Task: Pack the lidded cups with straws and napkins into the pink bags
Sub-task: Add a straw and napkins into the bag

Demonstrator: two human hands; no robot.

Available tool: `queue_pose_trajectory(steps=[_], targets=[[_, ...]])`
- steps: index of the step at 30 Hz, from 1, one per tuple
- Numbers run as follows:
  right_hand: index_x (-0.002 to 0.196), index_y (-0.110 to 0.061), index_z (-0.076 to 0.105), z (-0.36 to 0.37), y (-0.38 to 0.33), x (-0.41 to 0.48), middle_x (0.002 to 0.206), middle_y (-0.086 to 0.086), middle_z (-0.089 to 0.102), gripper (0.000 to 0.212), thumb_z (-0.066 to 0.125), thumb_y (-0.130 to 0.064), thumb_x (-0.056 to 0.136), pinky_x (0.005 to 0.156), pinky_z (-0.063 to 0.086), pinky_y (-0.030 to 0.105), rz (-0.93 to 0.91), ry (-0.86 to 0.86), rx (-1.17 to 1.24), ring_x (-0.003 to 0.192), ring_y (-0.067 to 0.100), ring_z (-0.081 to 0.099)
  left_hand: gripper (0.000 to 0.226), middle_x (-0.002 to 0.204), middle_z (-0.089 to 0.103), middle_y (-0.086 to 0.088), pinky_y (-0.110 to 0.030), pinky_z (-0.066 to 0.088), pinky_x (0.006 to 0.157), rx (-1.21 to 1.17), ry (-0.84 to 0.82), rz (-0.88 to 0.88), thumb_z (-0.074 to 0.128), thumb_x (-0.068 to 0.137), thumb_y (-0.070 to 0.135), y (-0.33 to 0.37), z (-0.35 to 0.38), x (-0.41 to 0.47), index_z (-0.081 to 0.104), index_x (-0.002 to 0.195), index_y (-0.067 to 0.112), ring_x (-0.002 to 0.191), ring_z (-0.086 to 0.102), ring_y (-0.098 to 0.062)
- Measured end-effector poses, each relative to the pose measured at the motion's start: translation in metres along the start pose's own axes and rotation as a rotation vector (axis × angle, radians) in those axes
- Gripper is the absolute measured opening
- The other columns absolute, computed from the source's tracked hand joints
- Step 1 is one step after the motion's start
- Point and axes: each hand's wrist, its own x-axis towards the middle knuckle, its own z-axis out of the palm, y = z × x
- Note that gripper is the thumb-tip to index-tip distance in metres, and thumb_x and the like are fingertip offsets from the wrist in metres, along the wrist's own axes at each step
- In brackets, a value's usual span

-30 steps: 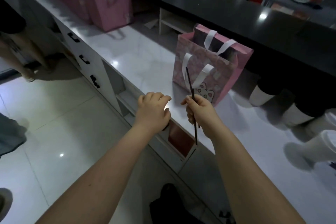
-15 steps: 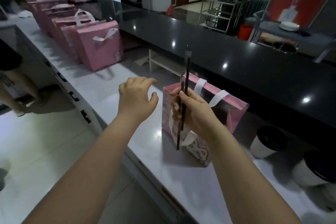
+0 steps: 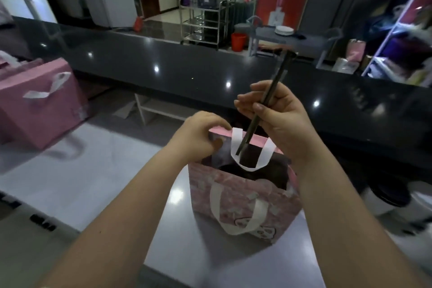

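at the far left a row of closed pink bags (image 3: 39, 105) stands on the pale table (image 3: 70, 184), the nearest with a white ribbon handle lying against its side. behind the table runs a raised black bar top (image 3: 182, 70) with light spots gleaming on it.

nearer the middle, the left hand (image 3: 198, 138) reaches in from below and grips the far left corner of the open pink bag (image 3: 243, 206). its fingers are curled over the top rim and the thumb presses on the inner face of that wall. the bag stands upright on the table, close to its near edge, mouth open. its far white handle (image 3: 236, 145) droops into the opening, and the near handle (image 3: 215, 203) hangs down the printed front. something dark sits inside; what it is cannot be told.

just right of the left hand, the right hand (image 3: 280, 117) is raised above the bag's far rim. its fingers and thumb are closed in a pinch around a dark straw (image 3: 277, 79) at about mid-length. the straw tilts, top end up and to the right over the bar top. its lower tip points down-left, inside the loop of the far handle and over the bag's mouth.

at the right edge, beside the bag but apart from it, a white lidded cup (image 3: 383, 194) with a dark lid stands on the table, blurred.
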Motion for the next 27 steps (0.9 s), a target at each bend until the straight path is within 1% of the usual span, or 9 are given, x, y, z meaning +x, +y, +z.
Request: queue_pose_trajectory(steps=[5, 8, 10, 12, 16, 19, 22, 24, 27], targets=[[0.101, -0.008, 0.065, 0.002, 0.019, -0.004, 0.097, 0.015, 0.072, 0.028, 0.052, 0.014, 0.089, 0.088, 0.054, 0.035, 0.053, 0.079, -0.16, 0.103, 0.034, 0.068, 0.033, 0.101, 0.058, 0.016, -0.029, 0.053, 0.078, -0.033, -0.253, 0.022, 0.078, 0.076, 0.025, -0.025, 0.006, 0.025, 0.07, 0.105, 0.037, 0.097, 0.057, -0.011], [0.092, -0.015, 0.071, 0.006, 0.034, -0.014, 0.096, 0.012, 0.074, 0.028, 0.058, 0.009, 0.088, 0.086, 0.054, 0.029, 0.164, 0.107, -0.303, 0.099, 0.027, 0.07, 0.04, 0.111, 0.06, 0.015, -0.038, 0.05, 0.09, -0.002, -0.318, 0.131, 0.078, 0.074, 0.031, -0.03, 0.007, 0.029, 0.065, 0.109, 0.042, 0.108, 0.055, -0.015], [0.092, -0.016, 0.073, 0.006, 0.039, -0.018, 0.098, 0.007, 0.075, 0.024, 0.061, 0.005, 0.089, 0.089, 0.054, 0.03, 0.241, 0.09, -0.402, 0.101, 0.021, 0.07, 0.052, 0.134, 0.054, 0.015, -0.048, 0.036, 0.109, 0.027, -0.408, 0.164, 0.078, 0.074, 0.039, -0.034, 0.009, 0.033, 0.059, 0.122, 0.042, 0.135, 0.038, -0.017], [0.095, -0.021, 0.074, 0.005, 0.041, -0.021, 0.101, -0.002, 0.074, 0.024, 0.062, 0.0, 0.09, 0.094, 0.052, 0.032, 0.335, 0.073, -0.559, 0.104, 0.012, 0.068, 0.076, 0.154, 0.034, 0.012, -0.053, 0.02, 0.118, 0.075, -0.527, 0.164, 0.078, 0.073, 0.049, -0.037, 0.012, 0.035, 0.044, 0.14, 0.04, 0.149, 0.013, -0.016], [0.092, -0.027, 0.077, 0.0, 0.044, -0.026, 0.094, -0.018, 0.073, 0.022, 0.066, -0.008, 0.09, 0.081, 0.046, 0.01, 0.51, 0.108, -0.837, 0.093, -0.007, 0.064, 0.107, 0.163, 0.01, 0.004, -0.052, 0.016, 0.12, -0.019, -0.592, 0.121, 0.083, 0.066, 0.053, -0.041, 0.015, 0.032, 0.021, 0.153, 0.037, 0.15, -0.005, -0.014], [0.091, -0.032, 0.077, -0.006, 0.05, -0.032, 0.091, -0.022, 0.072, 0.024, 0.065, -0.011, 0.091, 0.078, 0.043, 0.009, 0.605, 0.116, -0.986, 0.091, -0.009, 0.062, 0.114, 0.164, 0.002, 0.002, -0.05, 0.017, 0.121, -0.067, -0.589, 0.089, 0.084, 0.065, 0.052, -0.047, 0.014, 0.029, 0.013, 0.153, 0.038, 0.15, -0.003, -0.018], [0.096, -0.026, 0.076, -0.004, 0.053, -0.033, 0.096, -0.015, 0.073, 0.023, 0.064, -0.007, 0.091, 0.087, 0.05, 0.015, 0.502, 0.258, -0.906, 0.097, -0.001, 0.065, 0.11, 0.163, 0.011, 0.007, -0.048, 0.016, 0.121, -0.075, -0.571, 0.143, 0.084, 0.066, 0.05, -0.05, 0.016, 0.027, 0.019, 0.153, 0.033, 0.149, -0.006, -0.011], [0.1, -0.015, 0.073, 0.002, 0.047, -0.033, 0.098, -0.005, 0.075, 0.023, 0.061, 0.002, 0.09, 0.088, 0.053, 0.019, 0.307, 0.4, -0.683, 0.099, 0.008, 0.068, 0.108, 0.162, 0.012, 0.011, -0.046, 0.014, 0.119, -0.063, -0.566, 0.162, 0.083, 0.068, 0.051, -0.05, 0.018, 0.026, 0.019, 0.153, 0.032, 0.148, -0.009, -0.008], [0.104, -0.009, 0.068, 0.009, 0.027, -0.037, 0.1, 0.01, 0.074, 0.024, 0.055, 0.006, 0.091, 0.091, 0.054, 0.034, 0.043, 0.459, -0.439, 0.103, 0.027, 0.069, 0.109, 0.162, 0.011, 0.011, -0.049, 0.012, 0.119, -0.037, -0.562, 0.186, 0.081, 0.068, 0.054, -0.047, 0.02, 0.026, 0.017, 0.154, 0.032, 0.148, -0.012, -0.011]])
